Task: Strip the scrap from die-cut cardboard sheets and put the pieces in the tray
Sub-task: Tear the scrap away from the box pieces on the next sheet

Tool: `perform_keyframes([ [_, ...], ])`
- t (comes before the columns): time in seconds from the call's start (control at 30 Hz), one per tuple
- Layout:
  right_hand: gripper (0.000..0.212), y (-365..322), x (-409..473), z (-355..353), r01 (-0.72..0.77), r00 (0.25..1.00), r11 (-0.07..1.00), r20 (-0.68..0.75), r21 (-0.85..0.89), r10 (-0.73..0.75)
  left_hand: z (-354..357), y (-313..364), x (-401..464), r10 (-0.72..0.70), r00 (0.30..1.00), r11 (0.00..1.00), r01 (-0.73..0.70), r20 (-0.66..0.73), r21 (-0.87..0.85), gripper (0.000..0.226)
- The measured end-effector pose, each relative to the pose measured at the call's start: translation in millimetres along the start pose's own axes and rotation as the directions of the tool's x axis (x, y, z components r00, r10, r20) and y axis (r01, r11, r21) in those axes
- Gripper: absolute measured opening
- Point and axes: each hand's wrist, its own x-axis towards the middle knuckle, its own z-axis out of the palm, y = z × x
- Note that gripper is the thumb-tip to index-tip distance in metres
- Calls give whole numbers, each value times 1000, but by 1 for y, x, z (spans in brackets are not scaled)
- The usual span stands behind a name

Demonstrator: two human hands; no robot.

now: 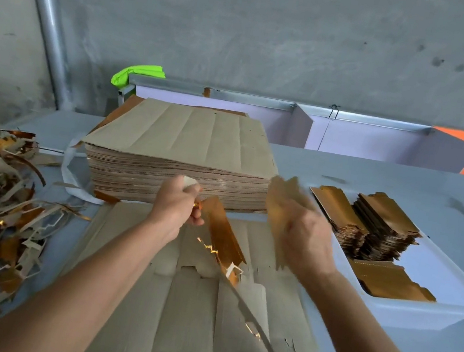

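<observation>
Stripping step in hand: scrap strip [226, 236] pinched by left hand [179, 207] over the sheet [196, 308] on the bench; blurred pieces [285, 197] gripped by right hand [304, 234], judged due next for the tray [417, 311].

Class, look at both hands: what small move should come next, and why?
Probably the right hand carries its blurred cardboard piece right to the tray, where gold stacks already sit. The left hand holds a gold strip over the sheet.
</observation>
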Motion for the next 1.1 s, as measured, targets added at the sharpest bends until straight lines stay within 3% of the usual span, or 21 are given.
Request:
perform_keyframes([
  [0.07,46,-20,-6,13,146,985,985,111,-94,-135,3,4,-5,-8,998,999,10,59,-35,12],
  [0.13,39,-40,-13,22,196,967,980,166,10,-195,5,9,-11,12,997,999,-8,83,-49,13],
  [0.23,45,-57,-15,36,105,956,994,276,-8,-99,8,14,-23,31,994,998,-26,102,-49,19],
  [0.33,25,-60,-9,46,35,957,995,291,-89,-7,7,16,-32,12,978,997,4,206,-76,22],
  [0.43,24,-52,-5,43,-32,967,998,251,-46,43,-5,13,-30,89,986,975,-115,138,192,21],
  [0.5,24,-41,-1,33,-98,967,995,240,24,89,-17,10,-27,249,962,870,-272,110,410,20],
  [0.57,29,-30,2,23,-166,957,967,266,193,111,-26,10,-26,290,930,786,-365,224,499,35],
  [0.67,40,-24,0,16,-239,944,859,315,452,97,-26,8,-28,237,885,671,-447,400,592,88],
  [0.7,39,-25,-2,16,-245,940,831,332,499,78,-22,8,-28,249,871,669,-470,423,575,90],
  [0.77,30,-27,-6,18,-237,935,815,353,529,43,-15,7,-24,292,860,720,-485,418,496,70],
  [0.8,23,-27,-6,18,-245,930,824,364,510,51,-12,7,-22,322,858,729,-494,400,474,50],
  [0.83,19,-26,-7,17,-271,923,830,377,487,80,-11,6,-18,367,858,702,-509,359,498,28],
  [0.87,20,-23,-8,17,-313,915,819,385,480,124,-12,4,-13,419,858,666,-512,296,543,20],
  [0.93,23,-15,-10,14,-465,879,680,390,568,275,-20,-1,-5,435,888,654,-425,149,626,28],
  [1.0,19,-7,-12,7,-581,801,387,421,716,426,-31,-7,-1,417,908,697,-343,33,630,28],
  [1.03,16,-4,-13,5,-581,768,236,429,779,476,-35,-9,0,416,909,704,-328,9,629,28],
  [1.1,11,2,-14,2,-536,721,67,415,842,554,-42,-14,1,434,901,694,-336,3,636,28],
])
